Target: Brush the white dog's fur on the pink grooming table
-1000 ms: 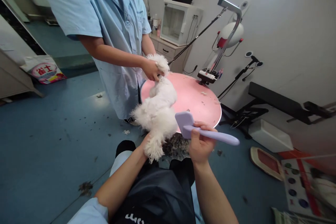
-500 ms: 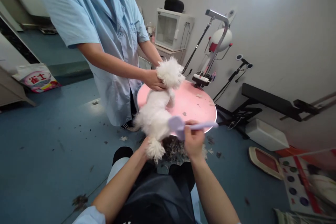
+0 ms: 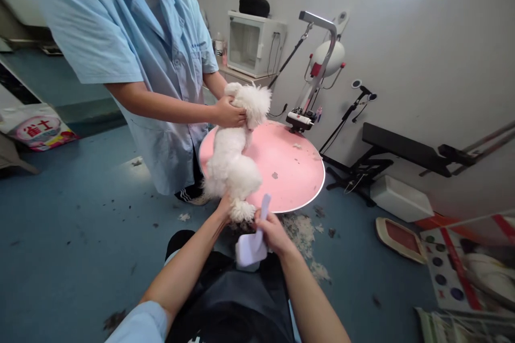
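Pink tabletop point(image 3: 286, 163) ends near brush point(image 3: 252, 249).

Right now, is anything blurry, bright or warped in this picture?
Head view: pale glow high on the wall; glare on the blue floor beside the co-worker; slightly soft lilac brush; stretched-looking right edge; pixelated block at upper left.

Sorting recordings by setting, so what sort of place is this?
Probably a pet grooming room: a white dog is held at a round pink table, the wearer's right hand holds a brush, and loose fur lies on the floor.
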### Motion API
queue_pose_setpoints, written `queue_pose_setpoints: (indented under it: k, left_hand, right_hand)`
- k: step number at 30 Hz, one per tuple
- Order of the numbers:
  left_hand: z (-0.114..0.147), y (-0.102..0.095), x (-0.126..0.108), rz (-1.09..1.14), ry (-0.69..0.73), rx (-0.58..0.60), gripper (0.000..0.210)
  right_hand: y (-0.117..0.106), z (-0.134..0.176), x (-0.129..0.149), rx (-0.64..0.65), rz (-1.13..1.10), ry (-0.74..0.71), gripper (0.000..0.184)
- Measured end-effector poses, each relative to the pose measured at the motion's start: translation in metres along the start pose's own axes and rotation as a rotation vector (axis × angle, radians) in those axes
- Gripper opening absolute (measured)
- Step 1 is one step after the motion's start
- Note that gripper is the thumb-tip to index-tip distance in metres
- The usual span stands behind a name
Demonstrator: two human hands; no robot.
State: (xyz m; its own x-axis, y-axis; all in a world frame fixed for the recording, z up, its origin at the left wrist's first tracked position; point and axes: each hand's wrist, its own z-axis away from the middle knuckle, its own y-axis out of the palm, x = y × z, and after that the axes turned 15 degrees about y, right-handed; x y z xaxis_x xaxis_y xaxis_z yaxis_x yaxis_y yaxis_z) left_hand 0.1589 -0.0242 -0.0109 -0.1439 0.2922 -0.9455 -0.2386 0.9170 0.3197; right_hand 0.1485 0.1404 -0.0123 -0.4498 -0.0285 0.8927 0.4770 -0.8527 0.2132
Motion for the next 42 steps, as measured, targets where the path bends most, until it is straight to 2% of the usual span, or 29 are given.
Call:
queue_pose_setpoints:
  k: [2,5,7,10,12,14,16,19,21,23,25,28,29,31,33,36,37,38,40,42]
  left_hand:
    - [-0.011,-0.003,0.008,-0.009,0.054,-0.06,0.024]
    - [-0.021,-0.013,0.017,-0.055,0.074,-0.075,0.018]
    - [-0.023,-0.024,0.021,-0.089,0.063,-0.075,0.022]
    - [-0.016,-0.04,0.023,-0.077,0.027,-0.11,0.035]
    - [-0.006,-0.042,0.02,-0.068,0.022,-0.142,0.04]
    - [0.005,-0.034,0.014,-0.132,0.044,-0.121,0.041]
    - [0.013,-0.018,0.007,-0.247,0.065,-0.06,0.041]
    - [0.017,0.007,0.0,-0.452,0.082,-0.084,0.042]
    - [0.015,0.018,0.003,-0.59,0.086,-0.15,0.04]
    - [0.012,0.02,0.01,-0.653,0.154,-0.188,0.034]
    - [0.01,0.016,0.018,-0.647,0.273,-0.187,0.027]
    - [0.011,0.005,0.023,-0.621,0.398,-0.165,0.031]
    - [0.012,0.002,0.023,-0.607,0.414,-0.161,0.033]
    - [0.015,-0.003,0.021,-0.565,0.427,-0.154,0.037]
    - [0.017,-0.004,0.019,-0.522,0.414,-0.152,0.038]
    - [0.02,-0.001,0.016,-0.451,0.372,-0.159,0.038]
    - [0.02,0.001,0.014,-0.424,0.361,-0.164,0.039]
    - [0.021,0.002,0.013,-0.399,0.359,-0.177,0.04]
    - [0.022,0.006,0.01,-0.368,0.376,-0.212,0.041]
    - [0.023,0.008,0.006,-0.352,0.404,-0.252,0.04]
  right_hand:
    - [0.016,-0.008,-0.014,0.092,-0.006,0.063,0.025]
    - [0.03,-0.022,-0.023,0.086,0.031,0.024,0.018]
    - [0.029,-0.028,-0.024,0.015,0.106,-0.06,0.012]
    - [0.018,-0.028,-0.024,-0.089,0.263,-0.193,0.015]
    - [0.01,-0.026,-0.025,-0.117,0.402,-0.284,0.014]
    - [0.006,-0.024,-0.027,-0.136,0.559,-0.389,0.012]
    - [0.006,-0.023,-0.031,-0.153,0.702,-0.478,0.011]
    - [0.011,-0.019,-0.034,-0.145,0.809,-0.505,0.006]
    - [0.015,-0.013,-0.037,-0.099,0.798,-0.452,0.006]
    - [0.02,0.0,-0.046,-0.033,0.717,-0.335,0.006]
    - [0.022,0.018,-0.063,0.057,0.541,-0.126,0.007]
    - [0.018,0.05,-0.089,0.288,0.292,0.22,0.018]
    - [0.014,0.059,-0.093,0.35,0.289,0.277,0.026]
    - [0.004,0.072,-0.086,0.387,0.376,0.271,0.033]
    - [-0.008,0.073,-0.059,0.277,0.408,0.143,0.028]
    - [-0.016,0.051,0.001,-0.051,0.211,-0.209,0.029]
    - [-0.016,0.039,0.019,-0.113,0.205,-0.305,0.029]
    - [-0.015,0.027,0.035,-0.115,0.258,-0.347,0.03]
    - [-0.011,0.007,0.056,-0.197,0.322,-0.447,0.031]
    - [-0.008,-0.003,0.063,-0.365,0.264,-0.6,0.031]
